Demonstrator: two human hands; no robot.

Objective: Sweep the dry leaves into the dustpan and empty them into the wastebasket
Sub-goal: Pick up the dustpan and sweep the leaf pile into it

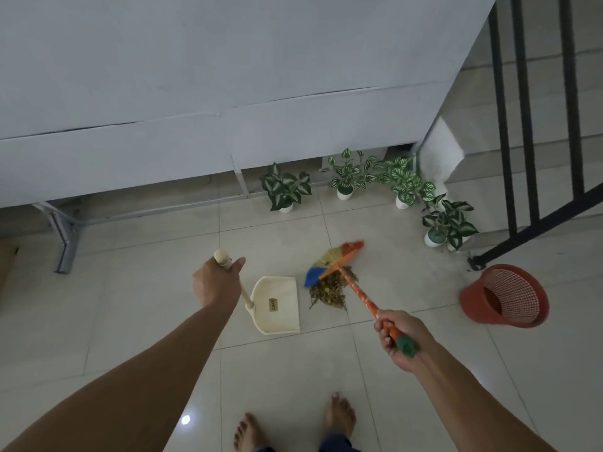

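Arms reach forward, left hand [217, 282] fingers gripping dustpan [277, 306] handle, right hand [403, 340] fingers gripping broom [355, 288].

You have 4 potted plants [342, 177] lined up on the tiled floor [130, 321] beneath a grey-draped table [195, 93], with black stair railings [528, 125] and your bare feet [341, 415] below.
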